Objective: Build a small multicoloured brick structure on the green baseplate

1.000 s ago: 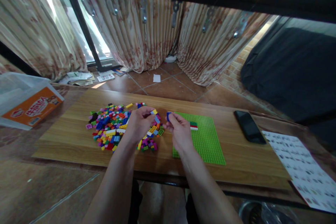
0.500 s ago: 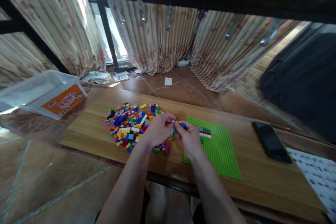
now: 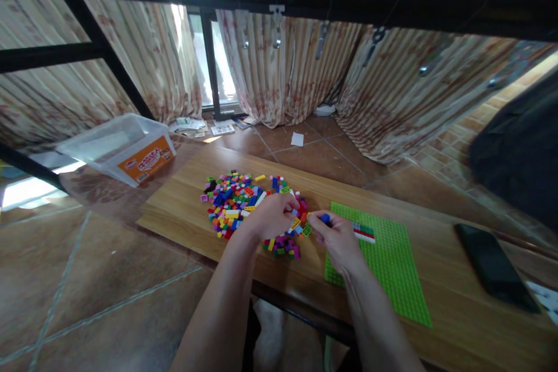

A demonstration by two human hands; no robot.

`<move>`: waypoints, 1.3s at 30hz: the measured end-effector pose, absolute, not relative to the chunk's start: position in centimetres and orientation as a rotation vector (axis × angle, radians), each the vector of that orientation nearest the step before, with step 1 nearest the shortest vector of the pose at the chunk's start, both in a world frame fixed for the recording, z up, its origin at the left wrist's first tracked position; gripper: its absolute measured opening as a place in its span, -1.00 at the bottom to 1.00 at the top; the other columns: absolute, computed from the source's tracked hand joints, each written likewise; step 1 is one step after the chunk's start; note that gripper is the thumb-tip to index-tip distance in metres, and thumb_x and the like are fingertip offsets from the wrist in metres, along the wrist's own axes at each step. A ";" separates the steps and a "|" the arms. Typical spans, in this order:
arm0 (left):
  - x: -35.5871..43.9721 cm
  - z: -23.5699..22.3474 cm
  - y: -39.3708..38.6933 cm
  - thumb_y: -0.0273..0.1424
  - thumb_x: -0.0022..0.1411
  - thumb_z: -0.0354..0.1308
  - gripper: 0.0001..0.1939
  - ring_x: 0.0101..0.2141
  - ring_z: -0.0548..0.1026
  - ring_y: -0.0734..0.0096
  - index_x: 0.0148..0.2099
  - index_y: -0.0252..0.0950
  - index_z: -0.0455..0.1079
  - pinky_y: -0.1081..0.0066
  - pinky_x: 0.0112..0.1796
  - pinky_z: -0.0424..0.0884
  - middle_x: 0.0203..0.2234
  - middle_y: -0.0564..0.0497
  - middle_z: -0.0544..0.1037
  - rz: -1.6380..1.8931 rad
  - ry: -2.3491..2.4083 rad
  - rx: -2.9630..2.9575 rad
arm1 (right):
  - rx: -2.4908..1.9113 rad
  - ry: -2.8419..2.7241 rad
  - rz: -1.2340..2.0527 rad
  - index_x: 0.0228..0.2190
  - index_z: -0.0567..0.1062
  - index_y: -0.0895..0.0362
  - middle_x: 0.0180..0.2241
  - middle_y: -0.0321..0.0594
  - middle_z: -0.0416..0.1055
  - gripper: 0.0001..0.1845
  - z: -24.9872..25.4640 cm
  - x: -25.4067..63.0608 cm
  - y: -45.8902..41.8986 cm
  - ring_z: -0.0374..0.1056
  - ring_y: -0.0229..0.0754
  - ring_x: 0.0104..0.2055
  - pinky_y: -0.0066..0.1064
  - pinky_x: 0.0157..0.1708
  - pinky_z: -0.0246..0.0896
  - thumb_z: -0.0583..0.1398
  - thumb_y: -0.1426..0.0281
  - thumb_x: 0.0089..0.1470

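From my end, the right hand (image 3: 339,238), right of centre, pinches a blue brick (image 3: 325,218); I'd hold it lightly by its sides. The left hand (image 3: 272,217) hangs over the brick pile (image 3: 233,203) mid-frame, and I cannot tell whether it grips anything. I'd pick bricks singly there, clear of the green board (image 3: 390,270) lower right
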State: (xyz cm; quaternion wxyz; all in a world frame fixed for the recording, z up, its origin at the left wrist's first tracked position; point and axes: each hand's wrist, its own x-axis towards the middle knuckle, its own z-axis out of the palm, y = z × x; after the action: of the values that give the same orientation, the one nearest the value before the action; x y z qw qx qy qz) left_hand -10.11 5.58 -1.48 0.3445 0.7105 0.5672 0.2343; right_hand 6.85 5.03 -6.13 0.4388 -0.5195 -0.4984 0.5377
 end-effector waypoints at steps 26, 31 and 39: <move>-20.0 -3.3 5.1 -0.32 0.05 0.20 -0.60 -0.08 0.51 0.02 -0.03 -0.27 0.53 0.22 -0.10 0.41 -0.11 -0.24 0.58 0.463 2.583 1.357 | -1.371 -1.287 1.145 -0.36 0.63 0.13 -0.55 -0.31 0.47 -0.67 -6.5 6.0 5.1 0.27 -0.25 -0.52 -0.41 -0.48 0.09 0.35 0.17 -0.16; -19.8 -3.7 5.3 -0.35 0.05 0.18 -0.61 -0.09 0.51 -0.03 -0.04 -0.26 0.56 0.19 -0.12 0.42 -0.09 -0.23 0.58 0.474 2.550 1.350 | -1.271 -0.975 1.420 -0.35 0.59 0.17 -0.72 -0.49 0.17 -0.57 -5.7 5.6 4.7 -0.01 -0.39 -0.65 -0.48 -0.63 -0.17 0.41 0.18 -0.30; -19.2 -2.6 5.3 -0.39 0.09 0.15 -0.66 -0.16 0.54 0.08 -0.07 -0.26 0.57 0.27 -0.16 0.41 -0.20 -0.15 0.62 0.647 2.524 1.368 | -1.190 -0.787 1.466 -0.32 0.54 0.14 -0.50 -0.31 0.45 -0.54 -4.9 6.6 5.3 0.18 -0.36 -0.56 -0.50 -0.62 0.02 0.41 0.20 -0.33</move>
State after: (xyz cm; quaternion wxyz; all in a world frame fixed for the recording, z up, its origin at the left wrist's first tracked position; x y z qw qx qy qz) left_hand -19.25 5.33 -2.63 0.0994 0.4625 0.8535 0.2186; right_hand 6.59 5.25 -4.85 0.5213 -0.4964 -0.3283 0.6116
